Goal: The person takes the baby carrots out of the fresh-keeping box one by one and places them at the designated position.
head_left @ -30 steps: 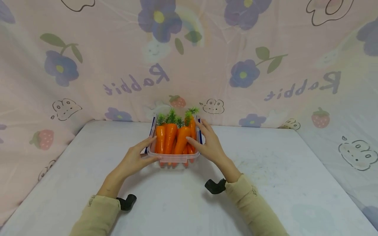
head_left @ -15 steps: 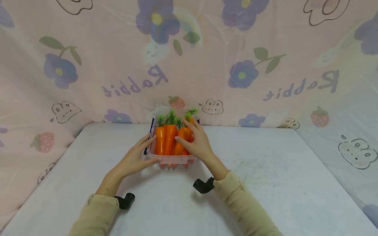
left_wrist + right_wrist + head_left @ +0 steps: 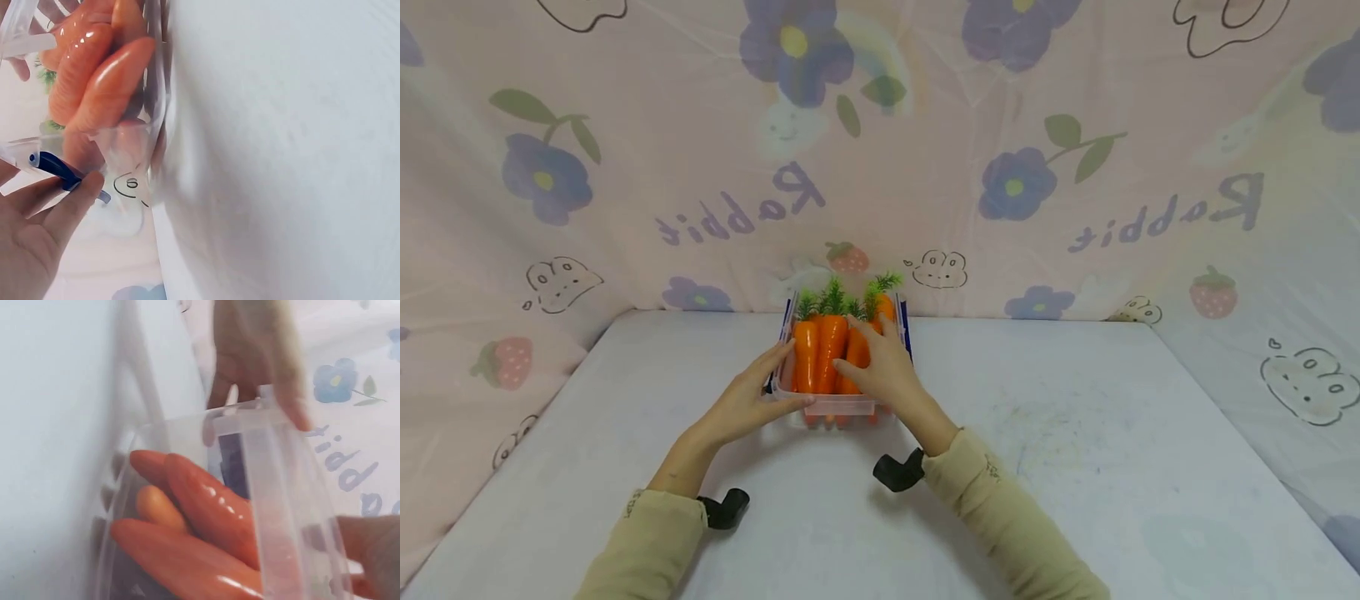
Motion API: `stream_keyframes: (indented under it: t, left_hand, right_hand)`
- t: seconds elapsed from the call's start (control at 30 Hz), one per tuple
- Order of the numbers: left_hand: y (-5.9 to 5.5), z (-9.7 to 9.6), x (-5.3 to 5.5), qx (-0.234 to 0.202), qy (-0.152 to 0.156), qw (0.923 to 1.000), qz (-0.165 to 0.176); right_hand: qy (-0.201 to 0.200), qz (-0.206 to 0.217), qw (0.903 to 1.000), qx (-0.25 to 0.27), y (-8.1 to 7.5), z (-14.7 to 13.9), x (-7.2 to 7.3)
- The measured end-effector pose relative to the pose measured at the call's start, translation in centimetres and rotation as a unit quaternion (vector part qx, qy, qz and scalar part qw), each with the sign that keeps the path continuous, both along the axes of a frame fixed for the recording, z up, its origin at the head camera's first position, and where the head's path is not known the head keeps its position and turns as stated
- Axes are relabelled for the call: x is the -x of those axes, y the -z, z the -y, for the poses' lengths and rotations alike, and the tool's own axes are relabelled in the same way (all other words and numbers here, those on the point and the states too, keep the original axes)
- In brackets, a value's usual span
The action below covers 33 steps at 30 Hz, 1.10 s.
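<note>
A clear plastic box [image 3: 842, 407] stands at the back middle of the white table, packed with several orange carrots [image 3: 830, 354] whose green tops point to the back wall. My left hand [image 3: 745, 407] holds the box's left front corner, thumb along the front rim and fingers on the left side. In the left wrist view its fingertips touch a blue clip [image 3: 53, 167] on the box. Over the right-hand carrots hovers my right hand [image 3: 883, 367], thumb and fingers spread; it covers part of them, and whether it touches one is hard to tell.
Behind the table [image 3: 1060, 400] hangs a pink cloth [image 3: 895, 192] printed with flowers, strawberries and rabbit faces. Black angled wrist pieces [image 3: 898, 471] stick out from both cuffs. Another blue clip [image 3: 906, 329] runs along the box's right side.
My right hand has left the box's right side and moved left over the carrots. My left hand has kept its place on the box.
</note>
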<state>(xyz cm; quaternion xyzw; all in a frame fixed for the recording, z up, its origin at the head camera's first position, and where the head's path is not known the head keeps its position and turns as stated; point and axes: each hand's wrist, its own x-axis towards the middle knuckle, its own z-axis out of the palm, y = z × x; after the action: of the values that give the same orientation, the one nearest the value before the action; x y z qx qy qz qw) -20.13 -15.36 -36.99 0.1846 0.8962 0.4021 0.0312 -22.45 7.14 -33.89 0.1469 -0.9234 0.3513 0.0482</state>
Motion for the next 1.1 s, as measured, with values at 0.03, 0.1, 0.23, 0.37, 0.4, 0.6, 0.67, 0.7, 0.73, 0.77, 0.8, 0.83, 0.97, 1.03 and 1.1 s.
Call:
stream_keyframes:
  t: [0.03, 0.1, 0.23, 0.37, 0.4, 0.6, 0.67, 0.7, 0.73, 0.77, 0.8, 0.83, 0.97, 1.03, 1.1]
  left_hand:
    - [0.0, 0.0, 0.0, -0.004, 0.000, 1.0000, 0.002]
    - [-0.1, 0.0, -0.1, -0.008, 0.001, 1.0000, 0.004]
    - [0.0, -0.1, -0.1, -0.012, 0.002, 0.9999, 0.008]
    - [0.1, -0.1, -0.1, -0.022, 0.007, 0.9997, 0.012]
    - [0.1, -0.1, -0.1, -0.024, 0.008, 0.9996, 0.013]
    - [0.2, 0.0, -0.1, -0.022, 0.006, 0.9997, 0.009]
    - [0.2, 0.1, -0.1, -0.022, 0.006, 0.9997, 0.007]
    - [0.2, 0.1, -0.1, -0.021, 0.006, 0.9997, 0.006]
    - [0.2, 0.1, -0.1, -0.022, 0.006, 0.9997, 0.008]
    - [0.2, 0.1, -0.2, -0.022, 0.005, 0.9997, 0.009]
    - [0.2, 0.1, -0.2, -0.021, 0.005, 0.9997, 0.009]
    - [0.2, 0.1, -0.2, -0.021, 0.004, 0.9997, 0.009]
    - [0.3, 0.1, -0.2, -0.017, 0.003, 0.9998, 0.007]
    - [0.3, 0.0, -0.1, -0.016, 0.004, 0.9998, 0.006]
    - [0.3, 0.1, -0.2, -0.016, 0.004, 0.9999, 0.005]
  right_hand:
    - [0.001, 0.001, 1.0000, -0.004, 0.1, 0.1, 0.0]
    - [0.007, -0.001, 1.0000, -0.006, 0.2, 0.3, 0.1]
    - [0.015, -0.004, 0.9997, -0.016, 0.4, 0.4, 0.4]
    - [0.022, 0.004, 0.9986, -0.048, 0.6, 0.9, 0.6]
    - [0.024, 0.008, 0.9982, -0.055, 0.6, 1.0, 0.7]
    - [0.019, 0.030, 0.9972, -0.066, 0.5, 1.2, 0.9]
    - [0.018, 0.028, 0.9975, -0.062, 0.4, 1.2, 0.9]
    - [0.018, 0.024, 0.9977, -0.061, 0.4, 1.3, 0.9]
    - [0.018, 0.019, 0.9980, -0.058, 0.5, 1.3, 0.9]
    - [0.020, 0.011, 0.9983, -0.053, 0.5, 1.3, 0.9]
    - [0.021, 0.005, 0.9987, -0.047, 0.6, 1.3, 0.9]
    - [0.022, -0.001, 0.9989, -0.040, 0.7, 1.3, 0.8]
    - [0.030, -0.037, 0.9985, -0.028, 1.0, 1.2, 0.6]
    - [0.035, -0.053, 0.9978, -0.019, 1.1, 1.1, 0.5]
    - [0.038, -0.070, 0.9968, -0.006, 1.2, 1.1, 0.4]
